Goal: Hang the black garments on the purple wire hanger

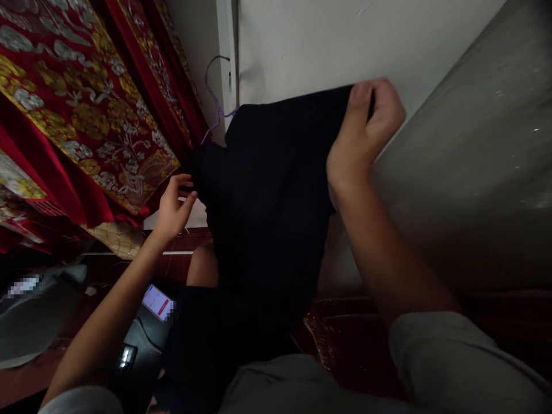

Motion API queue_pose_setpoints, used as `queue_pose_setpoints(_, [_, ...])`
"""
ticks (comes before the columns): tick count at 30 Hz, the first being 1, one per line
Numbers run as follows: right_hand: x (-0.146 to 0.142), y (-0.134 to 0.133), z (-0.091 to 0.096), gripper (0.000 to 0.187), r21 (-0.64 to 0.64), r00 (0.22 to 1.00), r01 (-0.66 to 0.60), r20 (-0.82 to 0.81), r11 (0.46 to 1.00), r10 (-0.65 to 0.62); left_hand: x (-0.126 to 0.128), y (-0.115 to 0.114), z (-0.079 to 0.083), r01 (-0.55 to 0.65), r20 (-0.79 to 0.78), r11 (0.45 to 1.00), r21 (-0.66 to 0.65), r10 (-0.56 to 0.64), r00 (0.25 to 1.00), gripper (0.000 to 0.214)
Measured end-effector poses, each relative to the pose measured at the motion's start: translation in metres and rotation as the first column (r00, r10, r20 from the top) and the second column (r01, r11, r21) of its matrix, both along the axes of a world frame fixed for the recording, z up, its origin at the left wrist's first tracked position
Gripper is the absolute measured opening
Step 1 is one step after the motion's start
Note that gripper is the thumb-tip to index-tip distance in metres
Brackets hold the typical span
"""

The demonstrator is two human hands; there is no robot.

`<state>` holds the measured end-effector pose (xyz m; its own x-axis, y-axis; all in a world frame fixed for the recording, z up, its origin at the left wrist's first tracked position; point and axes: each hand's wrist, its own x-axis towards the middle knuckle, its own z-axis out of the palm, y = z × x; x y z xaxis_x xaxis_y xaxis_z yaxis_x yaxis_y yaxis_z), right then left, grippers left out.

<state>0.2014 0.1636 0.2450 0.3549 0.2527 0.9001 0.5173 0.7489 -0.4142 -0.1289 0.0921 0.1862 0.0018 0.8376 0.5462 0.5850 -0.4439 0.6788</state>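
Observation:
A black shirt (pixel 267 190) hangs stretched in front of me, and its lower part merges with dark cloth over my legs. A purple wire hanger (pixel 219 112) shows at its neck opening, with the hook pointing up and to the left. My right hand (pixel 366 123) pinches the shirt's upper right corner between thumb and fingers, pulling the edge taut. On the opposite side, my left hand (pixel 176 204) has its fingers curled at the shirt's left edge, with dark fabric between thumb and fingers.
Red curtains (pixel 99 109) with gold and silver patterns hang at the left. A pale wall panel (pixel 302 46) stands behind the shirt, with a grey sheet-like surface (pixel 474 172) to the right. Low at left lie a lit phone (pixel 157 302) and a second dark device (pixel 126 357).

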Motion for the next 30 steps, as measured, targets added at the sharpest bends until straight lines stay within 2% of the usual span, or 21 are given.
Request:
queue_pose_setpoints(2, [-0.013, -0.004, 0.02, 0.054, 0.079, 1.0, 0.011, 0.004, 0.997, -0.011, 0.004, -0.002, 0.009, 0.056, 0.134, 0.997, -0.052, -0.048, 0.99, 0.038])
queue_pose_setpoints(3, [-0.022, -0.013, 0.023, 0.052, 0.129, 1.0, -0.008, 0.022, 0.992, 0.005, 0.007, -0.004, 0.014, 0.1, 0.195, 0.992, -0.081, -0.083, 0.977, 0.038])
queue_pose_setpoints(5, [-0.041, -0.044, 0.015, 0.04, 0.211, 0.99, -0.116, 0.103, 0.97, 0.096, 0.016, -0.01, 0.026, 0.207, 0.329, 0.965, -0.159, -0.146, 0.933, 0.043])
queue_pose_setpoints(7, [-0.06, -0.085, -0.009, 0.024, 0.223, 0.939, -0.294, 0.251, 0.929, 0.237, 0.025, -0.02, 0.037, 0.342, 0.503, 0.899, -0.273, -0.169, 0.847, 0.055])
queue_pose_setpoints(9, [-0.075, -0.123, -0.038, 0.019, 0.156, 0.772, -0.509, 0.517, 0.846, 0.369, 0.032, -0.03, 0.045, 0.453, 0.658, 0.82, -0.35, -0.128, 0.742, 0.056])
queue_pose_setpoints(11, [-0.083, -0.145, -0.06, 0.032, 0.048, 0.537, -0.686, 0.706, 0.726, 0.461, 0.034, -0.042, 0.047, 0.498, 0.718, 0.773, -0.394, -0.079, 0.691, 0.036])
queue_pose_setpoints(12, [-0.084, -0.148, -0.067, 0.039, -0.015, 0.44, -0.739, 0.746, 0.673, 0.5, 0.032, -0.048, 0.047, 0.507, 0.717, 0.755, -0.415, -0.071, 0.694, 0.029])
queue_pose_setpoints(13, [-0.082, -0.145, -0.071, 0.044, -0.08, 0.375, -0.767, 0.748, 0.636, 0.547, 0.029, -0.054, 0.047, 0.516, 0.696, 0.733, -0.444, -0.081, 0.713, 0.029])
queue_pose_setpoints(14, [-0.077, -0.136, -0.073, 0.044, -0.132, 0.362, -0.768, 0.718, 0.627, 0.594, 0.025, -0.06, 0.046, 0.524, 0.656, 0.703, -0.481, -0.109, 0.747, 0.03])
queue_pose_setpoints(15, [-0.071, -0.123, -0.074, 0.041, -0.168, 0.414, -0.735, 0.657, 0.657, 0.63, 0.02, -0.066, 0.045, 0.52, 0.594, 0.675, -0.522, -0.15, 0.791, 0.03])
queue_pose_setpoints(16, [-0.063, -0.106, -0.074, 0.036, -0.193, 0.504, -0.68, 0.578, 0.707, 0.642, 0.015, -0.072, 0.045, 0.502, 0.513, 0.657, -0.562, -0.199, 0.835, 0.027])
queue_pose_setpoints(18, [-0.046, -0.068, -0.079, 0.033, -0.259, 0.715, -0.522, 0.386, 0.812, 0.583, 0.004, -0.084, 0.045, 0.436, 0.315, 0.681, -0.589, -0.303, 0.899, 0.021])
queue_pose_setpoints(19, [-0.039, -0.051, -0.083, 0.034, -0.318, 0.78, -0.463, 0.297, 0.827, 0.551, -0.001, -0.088, 0.046, 0.408, 0.219, 0.711, -0.573, -0.347, 0.912, 0.02])
queue_pose_setpoints(20, [-0.033, -0.037, -0.089, 0.033, -0.399, 0.795, -0.454, 0.222, 0.797, 0.565, -0.005, -0.092, 0.046, 0.389, 0.141, 0.745, -0.541, -0.376, 0.916, 0.019])
queue_pose_setpoints(21, [-0.029, -0.028, -0.096, 0.032, -0.493, 0.769, -0.484, 0.155, 0.723, 0.62, -0.009, -0.094, 0.046, 0.377, 0.088, 0.78, -0.5, -0.387, 0.918, 0.018])
queue_pose_setpoints(23, [-0.026, -0.021, -0.108, 0.036, -0.644, 0.654, -0.569, 0.021, 0.511, 0.756, -0.014, -0.093, 0.046, 0.343, 0.045, 0.844, -0.411, -0.357, 0.933, 0.017])
queue_pose_setpoints(24, [-0.027, -0.023, -0.112, 0.04, -0.678, 0.61, -0.6, -0.043, 0.426, 0.791, -0.016, -0.089, 0.044, 0.31, 0.04, 0.873, -0.376, -0.319, 0.947, 0.017])
queue_pose_setpoints(25, [-0.029, -0.028, -0.114, 0.043, -0.688, 0.588, -0.623, -0.099, 0.372, 0.803, -0.018, -0.085, 0.043, 0.266, 0.037, 0.902, -0.34, -0.27, 0.962, 0.016])
queue_pose_setpoints(28, [-0.032, -0.041, -0.107, 0.048, -0.65, 0.615, -0.686, -0.276, 0.328, 0.739, -0.02, -0.066, 0.036, 0.127, 0.039, 0.972, -0.199, -0.122, 0.992, 0.013])
queue_pose_setpoints(29, [-0.031, -0.043, -0.102, 0.048, -0.631, 0.632, -0.701, -0.332, 0.333, 0.701, -0.019, -0.06, 0.034, 0.102, 0.061, 0.983, -0.155, -0.093, 0.994, 0.016])
queue_pose_setpoints(30, [-0.027, -0.042, -0.095, 0.048, -0.608, 0.658, -0.705, -0.367, 0.366, 0.657, -0.018, -0.056, 0.032, 0.095, 0.095, 0.988, -0.119, -0.084, 0.992, 0.02])
